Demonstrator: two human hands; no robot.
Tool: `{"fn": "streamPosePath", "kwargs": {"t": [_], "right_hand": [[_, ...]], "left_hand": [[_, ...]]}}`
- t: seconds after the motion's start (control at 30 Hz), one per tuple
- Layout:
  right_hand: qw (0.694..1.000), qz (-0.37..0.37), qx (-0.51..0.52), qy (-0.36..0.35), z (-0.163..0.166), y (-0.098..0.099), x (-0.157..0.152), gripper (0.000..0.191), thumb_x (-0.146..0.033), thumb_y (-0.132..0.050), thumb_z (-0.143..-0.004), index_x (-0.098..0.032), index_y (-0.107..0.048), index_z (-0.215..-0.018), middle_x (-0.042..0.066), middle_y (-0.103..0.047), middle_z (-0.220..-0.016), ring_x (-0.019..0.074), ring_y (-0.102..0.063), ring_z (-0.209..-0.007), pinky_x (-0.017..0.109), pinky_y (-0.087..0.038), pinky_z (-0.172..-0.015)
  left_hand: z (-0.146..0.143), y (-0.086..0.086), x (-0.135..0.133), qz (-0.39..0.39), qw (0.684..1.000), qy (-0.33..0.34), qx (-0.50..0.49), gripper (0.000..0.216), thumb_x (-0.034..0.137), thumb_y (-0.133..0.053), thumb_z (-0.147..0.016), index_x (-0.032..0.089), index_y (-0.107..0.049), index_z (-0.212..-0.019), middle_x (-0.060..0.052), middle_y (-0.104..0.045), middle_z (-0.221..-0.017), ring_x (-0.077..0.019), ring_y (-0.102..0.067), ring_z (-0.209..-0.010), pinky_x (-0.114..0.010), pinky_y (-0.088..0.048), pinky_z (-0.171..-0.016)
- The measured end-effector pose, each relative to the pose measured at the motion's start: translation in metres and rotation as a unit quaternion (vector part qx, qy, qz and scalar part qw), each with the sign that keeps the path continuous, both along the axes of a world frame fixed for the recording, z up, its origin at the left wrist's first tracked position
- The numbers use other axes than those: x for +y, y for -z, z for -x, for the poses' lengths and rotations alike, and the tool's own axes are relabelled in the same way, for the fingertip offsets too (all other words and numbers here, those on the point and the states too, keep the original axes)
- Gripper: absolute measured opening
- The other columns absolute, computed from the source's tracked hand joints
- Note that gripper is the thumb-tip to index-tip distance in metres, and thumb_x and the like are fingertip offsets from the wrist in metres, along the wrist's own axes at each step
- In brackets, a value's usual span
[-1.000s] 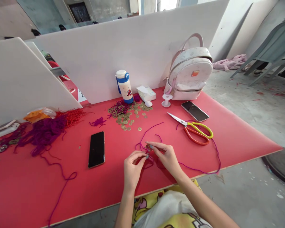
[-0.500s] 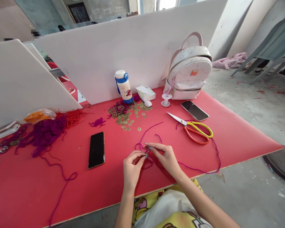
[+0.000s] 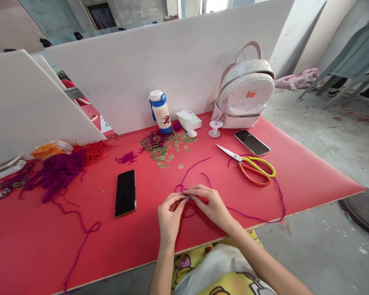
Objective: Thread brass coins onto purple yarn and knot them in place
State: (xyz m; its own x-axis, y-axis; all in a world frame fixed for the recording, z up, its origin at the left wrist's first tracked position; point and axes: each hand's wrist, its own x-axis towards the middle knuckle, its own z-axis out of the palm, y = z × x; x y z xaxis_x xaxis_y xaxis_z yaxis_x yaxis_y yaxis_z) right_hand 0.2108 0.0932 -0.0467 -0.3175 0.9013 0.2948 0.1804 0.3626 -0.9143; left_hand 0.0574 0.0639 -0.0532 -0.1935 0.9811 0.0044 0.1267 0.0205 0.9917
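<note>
My left hand (image 3: 169,215) and my right hand (image 3: 209,203) meet fingertip to fingertip just above the red table (image 3: 43,246), near its front edge. Both pinch a purple cord (image 3: 255,219) at the same spot, where it loops between them. One end of the cord runs right and curls past the scissors (image 3: 249,166); another strand leads away toward the brass coins (image 3: 167,149). Whether a coin sits between the fingertips is hidden.
A black phone (image 3: 125,192) lies left of my hands, a second phone (image 3: 251,142) beyond the scissors. At the back stand a bottle (image 3: 160,111), tissue pack (image 3: 189,120), empty spool (image 3: 215,128) and white backpack (image 3: 246,96). Purple and red cord piles (image 3: 58,170) lie left.
My right hand's fingers have curled in and closed toward my left fingertips; both hands now pinch together at the cord. Nothing else on the table has moved.
</note>
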Motion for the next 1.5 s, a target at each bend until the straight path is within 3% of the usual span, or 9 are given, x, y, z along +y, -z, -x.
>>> {"fn": "streamPosePath", "kwargs": {"t": [0.2, 0.47, 0.67, 0.83, 0.93, 1.03, 1.2, 1.33, 1.5], "right_hand": [[0.999, 0.017, 0.033, 0.009, -0.015, -0.023, 0.006, 0.027, -0.021, -0.050, -0.092, -0.024, -0.072, -0.107, 0.007, -0.071, -0.103, 0.0187, -0.066, -0.094, 0.030, -0.053, -0.083], [0.998, -0.005, 0.058, 0.001, -0.045, -0.082, 0.015, 0.023, -0.030, -0.054, -0.093, -0.023, -0.073, -0.102, 0.007, -0.072, -0.098, 0.0179, -0.065, -0.085, 0.031, -0.054, -0.075], [0.963, -0.119, 0.153, 0.185, -0.054, -0.109, 0.018, 0.027, -0.030, -0.054, -0.093, -0.030, -0.065, -0.118, 0.005, -0.066, -0.117, 0.0181, -0.064, -0.086, 0.029, -0.054, -0.062], [0.945, -0.158, 0.002, 0.285, -0.085, -0.088, 0.037, 0.036, -0.030, -0.053, -0.092, -0.033, -0.057, -0.128, 0.004, -0.057, -0.130, 0.0222, -0.061, -0.106, 0.034, -0.056, -0.077], [0.936, -0.123, -0.251, 0.213, -0.102, -0.061, 0.045, 0.026, -0.030, -0.055, -0.090, -0.028, -0.069, -0.112, 0.009, -0.064, -0.119, 0.0291, -0.060, -0.110, 0.048, -0.053, -0.089], [0.900, -0.140, -0.376, 0.171, -0.094, -0.038, 0.040, 0.023, -0.027, -0.062, -0.085, -0.025, -0.072, -0.106, 0.012, -0.052, -0.137, 0.0383, -0.043, -0.130, 0.059, -0.044, -0.099], [0.920, -0.141, -0.366, -0.012, -0.044, -0.013, 0.022, 0.014, -0.024, -0.063, -0.085, -0.026, -0.070, -0.097, 0.009, -0.058, -0.128, 0.0280, -0.052, -0.122, 0.045, -0.049, -0.096], [0.935, -0.080, -0.345, -0.006, -0.027, -0.008, 0.019, 0.008, -0.021, -0.056, -0.088, -0.021, -0.063, -0.084, 0.007, -0.068, -0.095, 0.0215, -0.063, -0.090, 0.032, -0.052, -0.073], [0.986, 0.012, -0.164, -0.012, -0.033, -0.040, 0.018, 0.008, -0.021, -0.045, -0.094, -0.022, -0.052, -0.092, 0.000, -0.064, -0.077, 0.0143, -0.062, -0.068, 0.026, -0.049, -0.068]], "left_hand": [[0.014, 0.001, -0.006, -0.050, 0.997, -0.049, -0.006, 0.010, 0.026, -0.067, -0.078, 0.018, -0.073, -0.078, -0.011, -0.058, -0.130, -0.0240, -0.058, -0.116, -0.033, -0.051, -0.094], [0.035, -0.001, -0.021, -0.008, 0.990, -0.131, -0.043, 0.013, 0.028, -0.075, -0.070, 0.017, -0.073, -0.075, -0.003, -0.072, -0.074, -0.0176, -0.069, -0.074, -0.027, -0.058, -0.074], [0.042, -0.001, -0.027, -0.021, 0.992, -0.118, 0.025, 0.011, 0.029, -0.072, -0.074, 0.018, -0.074, -0.077, -0.003, -0.073, -0.079, -0.0167, -0.069, -0.076, -0.024, -0.057, -0.075], [0.046, 0.003, -0.029, 0.001, 0.991, -0.119, 0.061, 0.013, 0.030, -0.072, -0.074, 0.018, -0.074, -0.079, -0.005, -0.073, -0.081, -0.0185, -0.069, -0.078, -0.025, -0.057, -0.075], [0.046, 0.003, -0.030, 0.017, 0.991, -0.112, 0.065, 0.014, 0.030, -0.071, -0.074, 0.018, -0.074, -0.079, -0.005, -0.074, -0.082, -0.0195, -0.070, -0.078, -0.026, -0.057, -0.074], [0.043, 0.001, -0.029, 0.024, 0.993, -0.099, 0.058, 0.013, 0.029, -0.070, -0.075, 0.018, -0.075, -0.080, -0.005, -0.074, -0.081, -0.0195, -0.070, -0.077, -0.025, -0.057, -0.072], [0.041, -0.001, -0.027, 0.003, 0.995, -0.088, 0.047, 0.013, 0.029, -0.071, -0.074, 0.018, -0.076, -0.078, -0.005, -0.074, -0.079, -0.0197, -0.070, -0.076, -0.026, -0.058, -0.071], [0.042, 0.001, -0.028, 0.015, 0.995, -0.102, 0.002, 0.017, 0.029, -0.073, -0.071, 0.019, -0.078, -0.084, -0.005, -0.075, -0.083, -0.0198, -0.071, -0.077, -0.026, -0.059, -0.073], [0.038, 0.007, -0.029, 0.042, 0.991, -0.119, -0.039, 0.033, 0.031, -0.075, -0.069, 0.019, -0.076, -0.100, -0.006, -0.076, -0.084, -0.0182, -0.070, -0.076, -0.026, -0.058, -0.073]]}}
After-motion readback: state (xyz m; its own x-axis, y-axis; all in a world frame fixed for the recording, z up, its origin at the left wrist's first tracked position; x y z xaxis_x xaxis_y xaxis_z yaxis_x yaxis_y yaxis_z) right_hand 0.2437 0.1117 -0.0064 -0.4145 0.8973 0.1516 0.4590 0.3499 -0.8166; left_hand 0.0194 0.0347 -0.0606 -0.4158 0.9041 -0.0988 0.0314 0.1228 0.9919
